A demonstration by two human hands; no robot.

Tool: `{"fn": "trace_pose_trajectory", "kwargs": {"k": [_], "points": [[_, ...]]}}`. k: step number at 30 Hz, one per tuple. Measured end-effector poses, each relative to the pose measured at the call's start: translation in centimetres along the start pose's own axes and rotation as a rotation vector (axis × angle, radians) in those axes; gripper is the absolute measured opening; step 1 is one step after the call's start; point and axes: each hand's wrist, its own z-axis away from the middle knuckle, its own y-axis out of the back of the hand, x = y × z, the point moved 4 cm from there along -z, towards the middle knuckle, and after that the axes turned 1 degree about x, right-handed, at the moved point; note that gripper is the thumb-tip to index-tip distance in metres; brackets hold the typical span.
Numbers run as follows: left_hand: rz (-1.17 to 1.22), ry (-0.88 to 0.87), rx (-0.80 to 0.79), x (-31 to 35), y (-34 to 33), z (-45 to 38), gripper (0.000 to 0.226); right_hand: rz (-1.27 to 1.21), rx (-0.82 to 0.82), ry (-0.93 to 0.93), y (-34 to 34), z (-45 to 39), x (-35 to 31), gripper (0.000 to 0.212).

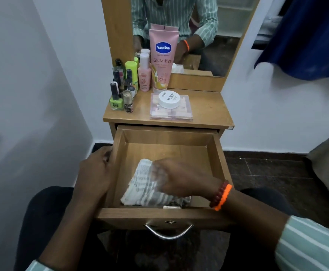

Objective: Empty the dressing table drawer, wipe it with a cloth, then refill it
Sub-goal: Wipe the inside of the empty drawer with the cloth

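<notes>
The wooden drawer (165, 139) is pulled out wide, with nothing in it but a cloth. A white and grey striped cloth (142, 184) lies on its floor near the front left. My right hand (177, 178) is inside the drawer, pressed on the cloth and blurred. My left hand (95, 171) grips the drawer's left wall from outside. On the table top (208, 108) stand a pink Vaseline tube (162, 59), a pink bottle (144, 75), several nail polish bottles (120, 92), and a white jar (169, 99) on a flat clear box (171, 113).
A mirror (208, 32) rises behind the table top. White walls close in on the left and right. A blue cloth (306, 36) hangs at the upper right. The drawer's metal handle (168, 231) faces me, above my knees.
</notes>
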Motion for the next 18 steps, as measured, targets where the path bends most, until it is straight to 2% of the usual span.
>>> {"fn": "trace_pose_trajectory", "kwargs": {"k": [2,5,8,12,15,18], "points": [[-0.007,0.002,-0.004,-0.2,-0.1,-0.2,0.032,0.065,-0.093,-0.117,0.1,1.1,2.2,0.017],[-0.021,0.013,0.000,-0.1,-0.1,-0.4,0.033,0.048,-0.215,-0.106,-1.2,1.2,2.5,0.005],[-0.020,0.029,-0.003,-0.1,0.0,-0.3,0.035,0.030,-0.209,-0.071,-2.1,-0.5,0.3,0.017],[0.000,0.046,-0.019,-0.3,0.0,-0.5,0.036,0.098,-0.293,-0.011,-2.9,-1.3,-2.1,0.030],[0.010,0.050,-0.022,-0.4,0.0,-0.4,0.039,0.225,-0.338,-0.087,-1.8,0.0,-0.3,0.022],[0.010,0.017,-0.038,-0.5,-0.1,-0.2,0.040,0.371,-0.353,-0.255,0.1,2.1,2.7,0.024]]}}
